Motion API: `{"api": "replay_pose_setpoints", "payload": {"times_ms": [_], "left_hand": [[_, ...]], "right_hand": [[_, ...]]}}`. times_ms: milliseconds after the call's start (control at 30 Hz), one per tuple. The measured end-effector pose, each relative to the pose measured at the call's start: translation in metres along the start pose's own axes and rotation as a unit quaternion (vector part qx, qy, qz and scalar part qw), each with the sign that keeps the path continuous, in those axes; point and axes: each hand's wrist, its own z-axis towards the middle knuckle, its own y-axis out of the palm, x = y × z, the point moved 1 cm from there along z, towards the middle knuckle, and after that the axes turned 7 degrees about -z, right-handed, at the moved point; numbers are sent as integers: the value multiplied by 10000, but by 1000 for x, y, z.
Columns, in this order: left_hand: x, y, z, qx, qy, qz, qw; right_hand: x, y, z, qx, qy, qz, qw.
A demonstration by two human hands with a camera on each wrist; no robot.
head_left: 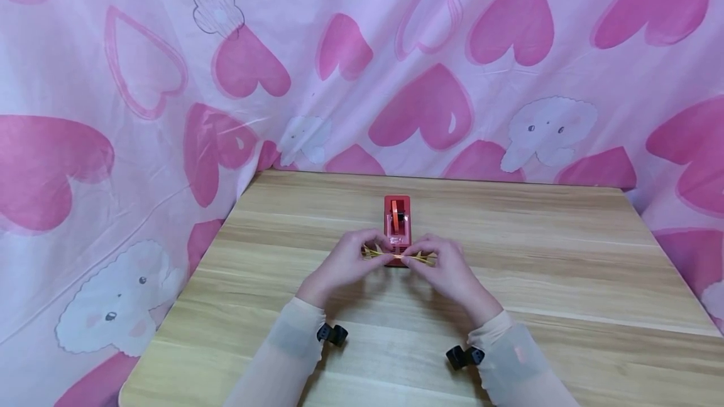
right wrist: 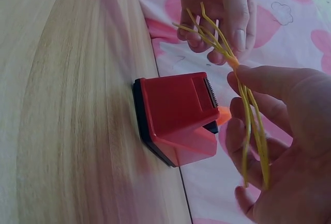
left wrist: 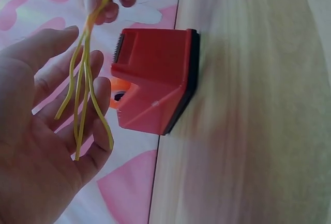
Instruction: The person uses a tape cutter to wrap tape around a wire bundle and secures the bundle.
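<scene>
A bundle of thin yellow strands (right wrist: 247, 125), like wires, is bound at its middle by a short orange band (right wrist: 233, 62). My right hand (head_left: 452, 269) pinches the bundle beside the band with thumb and fingers. On the other side, my left hand (head_left: 342, 262) has its fingers curled about the strands; whether the thumb presses them is partly hidden. Loose strand ends (left wrist: 78, 115) splay over the left palm. Just beyond both hands stands a red tape dispenser (left wrist: 155, 53) with a toothed cutter, holding an orange tape roll (head_left: 394, 215).
The wood-grain table (head_left: 543, 256) spreads out around the dispenser. A pink and white heart-print cloth (head_left: 339, 112) hangs behind the table's far edge and along its sides. Each wrist wears a small black camera.
</scene>
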Motion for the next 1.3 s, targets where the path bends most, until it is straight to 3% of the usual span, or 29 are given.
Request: {"api": "replay_pose_setpoints", "payload": {"times_ms": [200, 633, 967, 1300], "left_hand": [[-7, 0, 1, -92, -16, 109, 9999], [-14, 2, 2, -267, -292, 240, 9989], [-8, 0, 3, -202, -12, 553, 9983], [-6, 3, 3, 68, 482, 1005, 9937]], "right_hand": [[-1, -1, -1, 107, -318, -363, 9988], [-3, -4, -3, 133, -506, -571, 9970], [-3, -4, -1, 197, -572, -618, 9963], [-4, -6, -2, 154, -454, -633, 9968]]}}
